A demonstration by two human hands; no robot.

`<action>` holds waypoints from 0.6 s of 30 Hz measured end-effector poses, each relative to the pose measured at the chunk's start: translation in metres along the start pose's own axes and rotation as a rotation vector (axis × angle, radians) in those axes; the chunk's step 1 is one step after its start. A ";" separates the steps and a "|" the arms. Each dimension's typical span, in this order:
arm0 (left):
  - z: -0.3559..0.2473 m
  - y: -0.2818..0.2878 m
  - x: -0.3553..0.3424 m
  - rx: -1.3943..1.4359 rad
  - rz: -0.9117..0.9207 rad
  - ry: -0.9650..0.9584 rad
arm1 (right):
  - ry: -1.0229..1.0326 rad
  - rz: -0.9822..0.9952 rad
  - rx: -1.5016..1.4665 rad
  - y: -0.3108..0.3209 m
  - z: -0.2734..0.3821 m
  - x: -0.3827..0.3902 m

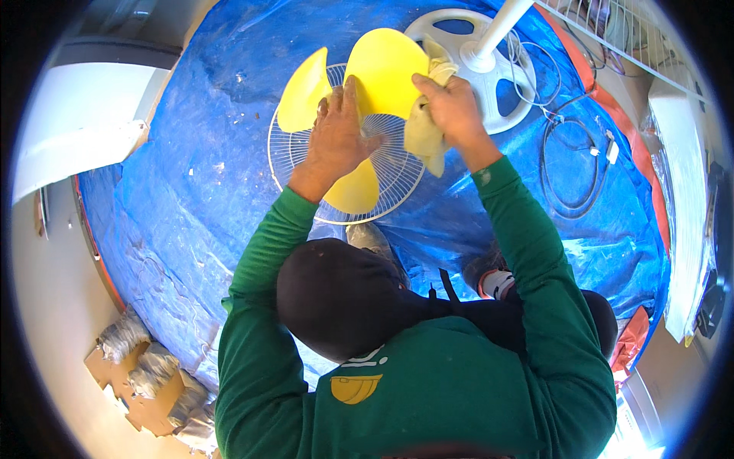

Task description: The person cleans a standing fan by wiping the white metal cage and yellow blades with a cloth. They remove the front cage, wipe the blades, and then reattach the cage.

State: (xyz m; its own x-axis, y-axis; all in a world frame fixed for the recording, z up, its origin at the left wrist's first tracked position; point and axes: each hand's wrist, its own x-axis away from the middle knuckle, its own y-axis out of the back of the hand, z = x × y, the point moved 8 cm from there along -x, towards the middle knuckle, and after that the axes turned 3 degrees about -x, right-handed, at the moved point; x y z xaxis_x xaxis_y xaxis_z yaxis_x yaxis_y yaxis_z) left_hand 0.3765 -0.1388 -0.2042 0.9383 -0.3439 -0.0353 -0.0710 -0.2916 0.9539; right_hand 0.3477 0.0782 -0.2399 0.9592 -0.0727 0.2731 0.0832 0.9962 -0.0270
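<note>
A yellow three-bladed fan blade assembly (pixel 386 65) lies over a white wire grille (pixel 401 183) at the upper middle. My left hand (pixel 339 141) rests on it around the hub, fingers apart and pointing up, hiding the centre. My right hand (pixel 453 111) grips a pale yellow cloth (pixel 420 141) against the right edge of the upper blade, thumb toward the blade. Just behind my right hand stands the white round fan base (pixel 512 107) with its upright pole (pixel 497 27).
A creased blue tarp (pixel 191 214) lies underneath. Cables (pixel 573 206) coil at the right, beside a white wire rack (pixel 642 53) and tall wrapped panels (pixel 673 229). A white object (pixel 84 122) stands at the upper left. Wrapped bundles (pixel 149 371) lie on cardboard at the lower left.
</note>
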 end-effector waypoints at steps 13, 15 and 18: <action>0.112 0.036 0.016 0.839 0.258 0.260 | -0.114 0.022 -0.545 -0.025 0.019 0.005; 0.110 0.042 0.029 0.866 0.348 0.278 | -0.123 0.026 -0.576 -0.016 0.013 -0.001; 0.104 0.035 0.043 0.768 0.451 0.331 | 0.143 0.200 -0.426 -0.022 0.033 0.002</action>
State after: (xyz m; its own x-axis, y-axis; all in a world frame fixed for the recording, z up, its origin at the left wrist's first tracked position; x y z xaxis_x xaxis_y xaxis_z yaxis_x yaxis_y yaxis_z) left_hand 0.3791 -0.2563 -0.2033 0.8080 -0.3316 0.4871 -0.5427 -0.7406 0.3962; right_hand 0.3386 0.0582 -0.2074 0.9927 0.0822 0.0885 -0.0319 0.8852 -0.4641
